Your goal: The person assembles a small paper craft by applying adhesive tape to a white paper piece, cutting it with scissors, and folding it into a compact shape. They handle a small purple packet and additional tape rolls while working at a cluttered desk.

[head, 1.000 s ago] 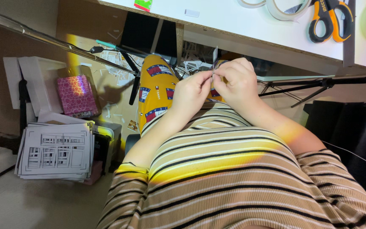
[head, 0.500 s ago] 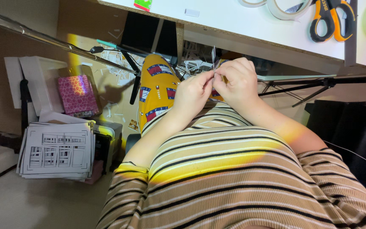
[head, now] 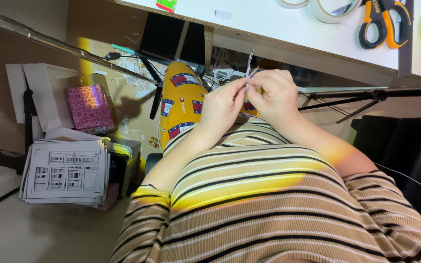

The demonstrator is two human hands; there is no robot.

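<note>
Both hands are held together over my lap, below the edge of a white desk (head: 269, 22). My left hand (head: 222, 108) and my right hand (head: 276, 97) pinch a small folded piece of pale paper (head: 249, 68) between their fingertips. Its pointed tips stick up above the fingers. The lower part of the paper is hidden inside the hands. My torso in a striped brown top fills the lower frame.
Orange-handled scissors (head: 383, 22) and tape rolls (head: 325, 9) lie on the desk. Black tripod legs (head: 366, 95) cross under it. A yellow patterned cloth (head: 181, 104) covers my leg. On the left are a stack of printed sheets (head: 66, 173), a pink box (head: 88, 107) and paper scraps on the floor.
The hands have stayed in place, with only small finger movements on the paper. The paper's tips now show a little higher above the fingers.
</note>
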